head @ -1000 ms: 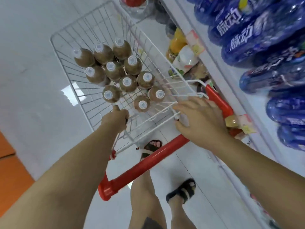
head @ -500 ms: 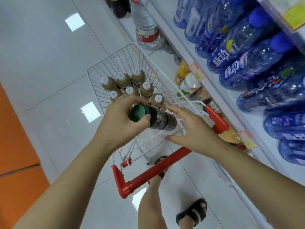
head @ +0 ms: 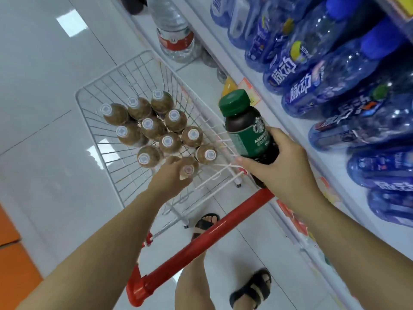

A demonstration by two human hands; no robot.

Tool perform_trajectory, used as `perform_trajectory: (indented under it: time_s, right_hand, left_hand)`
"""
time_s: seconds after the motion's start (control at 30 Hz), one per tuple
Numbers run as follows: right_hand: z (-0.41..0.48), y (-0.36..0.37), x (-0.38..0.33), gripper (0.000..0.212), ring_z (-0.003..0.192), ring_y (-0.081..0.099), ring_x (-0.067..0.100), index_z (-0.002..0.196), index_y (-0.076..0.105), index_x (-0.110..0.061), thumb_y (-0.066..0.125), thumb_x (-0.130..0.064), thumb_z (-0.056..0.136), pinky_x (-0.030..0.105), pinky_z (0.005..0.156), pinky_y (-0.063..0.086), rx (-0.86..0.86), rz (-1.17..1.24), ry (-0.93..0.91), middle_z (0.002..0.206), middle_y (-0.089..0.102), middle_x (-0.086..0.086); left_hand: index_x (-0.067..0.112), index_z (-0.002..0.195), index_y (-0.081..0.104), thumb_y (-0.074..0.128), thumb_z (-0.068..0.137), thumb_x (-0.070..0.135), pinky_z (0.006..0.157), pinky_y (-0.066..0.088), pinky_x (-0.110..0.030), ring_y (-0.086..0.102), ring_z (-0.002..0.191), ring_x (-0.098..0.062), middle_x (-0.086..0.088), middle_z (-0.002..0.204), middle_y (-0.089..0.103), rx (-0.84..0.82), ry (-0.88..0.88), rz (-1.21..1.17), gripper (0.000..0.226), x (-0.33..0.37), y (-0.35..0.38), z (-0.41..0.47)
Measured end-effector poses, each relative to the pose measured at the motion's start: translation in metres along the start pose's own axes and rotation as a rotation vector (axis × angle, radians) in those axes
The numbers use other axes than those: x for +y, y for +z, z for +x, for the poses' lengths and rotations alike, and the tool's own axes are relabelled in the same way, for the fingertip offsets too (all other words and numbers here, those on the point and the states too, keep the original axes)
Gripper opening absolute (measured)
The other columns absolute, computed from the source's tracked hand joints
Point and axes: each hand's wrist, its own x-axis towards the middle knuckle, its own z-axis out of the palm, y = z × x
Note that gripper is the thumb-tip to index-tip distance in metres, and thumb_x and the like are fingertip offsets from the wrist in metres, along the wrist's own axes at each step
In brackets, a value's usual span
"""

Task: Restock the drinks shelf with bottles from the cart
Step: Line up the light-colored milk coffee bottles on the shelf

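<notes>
Handover done: the green-capped bottle [head: 245, 128] has gone from left to right hand [head: 286, 168], fingers wrapped round its lower body. The left hand [head: 172, 177] has dropped into the cart [head: 116, 70], fingers curling round the nearest brown bottle [head: 190, 163], one of eleven brown bottles [head: 152, 128]. Blue bottles [head: 335, 74] crowd the shelf [head: 357, 222] just beyond the right fingers.

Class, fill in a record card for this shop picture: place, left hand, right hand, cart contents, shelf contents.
place: shop aisle, cart beside the shelf
left hand: in the cart, on a brown bottle; grip blurred
right hand: holds a dark bottle with a green cap, over the cart's shelf-side edge
cart contents: brown bottles, pale caps, upright
shelf contents: blue bottles in rows
</notes>
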Motion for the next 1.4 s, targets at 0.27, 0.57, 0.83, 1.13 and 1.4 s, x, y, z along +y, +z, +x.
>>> perform_trajectory:
  time_s: [0.27, 0.57, 0.83, 1.13, 1.4]
  right_hand:
    - [-0.005, 0.003, 0.004, 0.044, 0.085, 0.061, -0.005, 0.101, 0.057, -0.032, 0.081, -0.032, 0.063, 0.013, 0.075, 0.051, 0.016, 0.072, 0.002, 0.092, 0.067, -0.018]
    - [-0.083, -0.074, -0.077, 0.047, 0.076, 0.059, -0.012, 0.096, 0.056, -0.036, 0.084, -0.025, 0.060, 0.002, 0.064, 0.042, 0.090, 0.129, -0.087, 0.085, 0.066, -0.020]
    - [-0.205, -0.193, -0.156, 0.045, 0.081, 0.057, -0.018, 0.094, 0.051, -0.046, 0.080, -0.022, 0.069, 0.000, 0.066, 0.040, 0.266, 0.127, -0.356, 0.089, 0.059, -0.043]
    - [-0.354, -0.319, -0.152, 0.050, 0.088, 0.060, -0.007, 0.104, 0.050, -0.044, 0.076, -0.037, 0.063, 0.005, 0.073, 0.042, 0.796, 0.097, -0.584, 0.099, 0.061, -0.028]
    - [-0.427, -0.385, -0.108, 0.060, 0.111, 0.055, 0.007, 0.111, 0.042, -0.056, 0.079, -0.029, 0.071, 0.022, 0.094, 0.044, 1.221, 0.120, -0.598, 0.114, 0.055, -0.019]
  left_hand:
    - [0.021, 0.112, 0.065, 0.067, 0.079, 0.013, 0.075, 0.052, -0.041, 0.057, 0.089, -0.032, -0.010, 0.112, 0.048, 0.161, -0.001, 0.107, 0.034, 0.002, 0.019, 0.017]
    - [0.016, 0.108, 0.069, 0.072, 0.071, 0.026, 0.063, 0.045, -0.024, 0.053, 0.075, -0.014, -0.001, 0.097, 0.059, 0.656, 0.267, -0.049, 0.038, 0.120, -0.095, -0.129]
    - [0.023, 0.112, 0.060, 0.062, 0.075, 0.023, 0.081, 0.049, -0.019, 0.055, 0.089, -0.004, 0.004, 0.097, 0.057, 1.072, 0.766, -0.414, 0.037, 0.287, -0.172, -0.253]
    - [0.043, 0.109, 0.051, 0.067, 0.075, 0.026, 0.078, 0.048, -0.014, 0.060, 0.091, 0.004, 0.011, 0.101, 0.060, 0.968, 1.158, -0.838, 0.041, 0.467, -0.167, -0.353]
    - [0.034, 0.110, 0.055, 0.068, 0.077, 0.020, 0.073, 0.051, -0.018, 0.063, 0.085, -0.006, -0.009, 0.098, 0.062, 0.699, 1.501, -0.948, 0.038, 0.569, -0.134, -0.400]
